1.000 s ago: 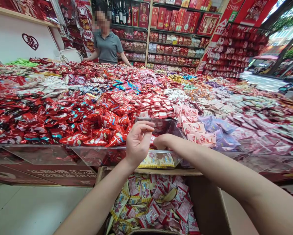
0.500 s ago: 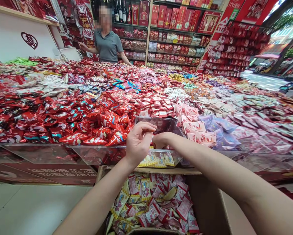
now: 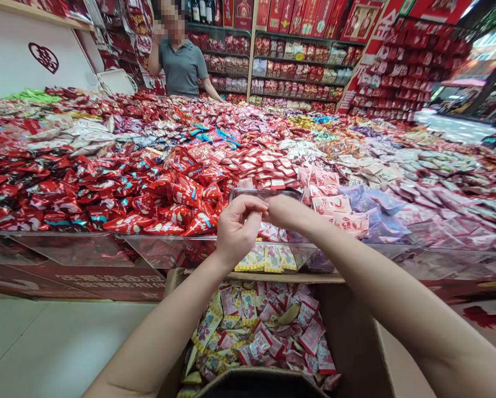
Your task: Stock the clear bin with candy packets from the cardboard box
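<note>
Left hand [image 3: 239,224] and right hand [image 3: 288,213] together above clear bin [image 3: 268,192], fingers curled; cannot tell whether either grips anything. Yellow packets [image 3: 268,258] in bin, below hands. Pink-and-yellow packets [image 3: 264,337] heaped in cardboard box [image 3: 349,331] nearer person.
</note>
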A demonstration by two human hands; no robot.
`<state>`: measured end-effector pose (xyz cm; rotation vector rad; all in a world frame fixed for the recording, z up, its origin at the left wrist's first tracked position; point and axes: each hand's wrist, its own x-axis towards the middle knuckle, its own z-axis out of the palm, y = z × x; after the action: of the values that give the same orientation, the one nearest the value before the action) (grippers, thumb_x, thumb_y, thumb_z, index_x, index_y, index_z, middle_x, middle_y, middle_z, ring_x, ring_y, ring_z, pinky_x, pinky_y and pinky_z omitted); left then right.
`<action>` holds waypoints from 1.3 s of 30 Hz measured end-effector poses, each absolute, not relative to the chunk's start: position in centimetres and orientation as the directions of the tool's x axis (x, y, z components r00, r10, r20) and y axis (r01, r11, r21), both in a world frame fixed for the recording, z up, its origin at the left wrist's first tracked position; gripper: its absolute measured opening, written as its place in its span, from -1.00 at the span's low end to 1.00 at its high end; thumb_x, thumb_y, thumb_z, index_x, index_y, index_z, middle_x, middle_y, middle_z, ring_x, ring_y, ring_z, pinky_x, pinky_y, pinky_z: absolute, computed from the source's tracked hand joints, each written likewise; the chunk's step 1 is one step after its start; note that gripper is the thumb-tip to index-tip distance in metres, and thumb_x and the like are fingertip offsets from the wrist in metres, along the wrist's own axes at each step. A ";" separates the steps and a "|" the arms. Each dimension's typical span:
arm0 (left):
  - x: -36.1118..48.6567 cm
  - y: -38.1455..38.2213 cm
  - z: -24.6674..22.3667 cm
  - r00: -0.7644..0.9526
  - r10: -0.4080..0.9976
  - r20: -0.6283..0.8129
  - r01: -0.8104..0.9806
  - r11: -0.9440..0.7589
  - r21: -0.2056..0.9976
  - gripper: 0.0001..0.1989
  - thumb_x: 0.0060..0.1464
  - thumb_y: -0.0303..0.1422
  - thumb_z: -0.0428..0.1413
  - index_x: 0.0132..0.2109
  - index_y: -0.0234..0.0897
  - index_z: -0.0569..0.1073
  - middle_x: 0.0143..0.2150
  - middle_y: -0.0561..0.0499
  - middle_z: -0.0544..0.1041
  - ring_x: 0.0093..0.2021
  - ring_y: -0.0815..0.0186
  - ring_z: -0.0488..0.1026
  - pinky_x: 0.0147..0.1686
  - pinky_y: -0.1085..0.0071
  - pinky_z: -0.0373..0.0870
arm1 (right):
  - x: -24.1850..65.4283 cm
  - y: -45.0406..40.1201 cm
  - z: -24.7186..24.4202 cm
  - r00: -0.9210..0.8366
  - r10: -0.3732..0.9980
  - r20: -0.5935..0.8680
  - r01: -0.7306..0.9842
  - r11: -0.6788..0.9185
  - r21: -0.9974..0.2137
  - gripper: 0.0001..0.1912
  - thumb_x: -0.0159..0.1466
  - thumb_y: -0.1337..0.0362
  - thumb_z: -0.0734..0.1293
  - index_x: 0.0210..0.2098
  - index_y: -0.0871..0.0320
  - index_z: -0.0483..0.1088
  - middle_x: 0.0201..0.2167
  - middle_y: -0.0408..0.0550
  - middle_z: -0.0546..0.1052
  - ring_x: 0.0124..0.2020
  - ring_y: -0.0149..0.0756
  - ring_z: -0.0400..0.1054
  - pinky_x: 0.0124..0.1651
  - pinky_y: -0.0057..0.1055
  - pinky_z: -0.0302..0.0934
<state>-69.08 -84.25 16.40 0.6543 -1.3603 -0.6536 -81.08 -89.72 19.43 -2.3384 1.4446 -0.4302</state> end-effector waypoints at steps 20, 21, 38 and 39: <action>-69.4 -84.0 16.6 0.036 -0.772 0.634 0.084 0.635 0.768 -0.88 -0.04 -0.55 0.02 -0.42 -0.29 0.42 -0.41 0.05 0.42 -0.47 0.43 0.40 -0.45 0.48 0.36 | -78.4 -79.8 1.6 0.522 -0.707 -0.477 -0.852 -0.406 -0.332 -0.49 0.05 0.44 0.25 0.02 0.22 0.26 -0.02 0.14 0.37 -0.03 -0.13 0.27 -0.08 -0.37 0.16; -69.3 -84.0 16.6 0.037 -0.778 0.627 0.085 0.627 0.774 -0.88 -0.03 -0.54 0.02 -0.43 -0.29 0.41 -0.41 0.04 0.42 -0.47 0.43 0.39 -0.45 0.48 0.36 | -78.1 -79.8 1.5 0.517 -0.711 -0.477 -0.856 -0.410 -0.316 -0.54 0.04 0.46 0.25 -0.03 0.23 0.31 -0.07 0.14 0.41 -0.06 -0.13 0.30 -0.11 -0.37 0.17; -68.0 -84.2 17.8 -0.403 -0.863 0.304 0.167 0.258 0.952 -0.57 0.00 -0.03 -0.01 -0.23 -0.33 0.46 -0.34 -0.07 0.48 -0.40 0.33 0.40 -0.44 0.45 0.33 | -85.5 -80.8 17.5 0.266 -0.933 0.240 -0.334 -0.323 -0.885 -0.71 0.18 0.08 0.19 -0.52 0.16 0.15 -0.70 -0.25 0.24 -0.66 -0.51 0.12 -0.60 -0.56 0.00; -68.1 -84.2 18.0 -0.399 -0.873 0.280 0.116 0.255 0.960 -0.61 -0.05 -0.08 0.07 -0.23 -0.33 0.45 -0.34 -0.04 0.47 -0.40 0.35 0.39 -0.44 0.47 0.33 | -85.5 -81.4 17.5 0.237 -0.944 0.229 -0.277 -0.292 -0.916 -0.70 0.17 0.07 0.20 -0.52 0.15 0.14 -0.71 -0.27 0.23 -0.68 -0.51 0.13 -0.62 -0.57 -0.01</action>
<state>-68.05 -84.18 17.99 0.7240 -1.5811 -1.3144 -85.50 -81.43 17.47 -1.7310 1.1370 -1.0809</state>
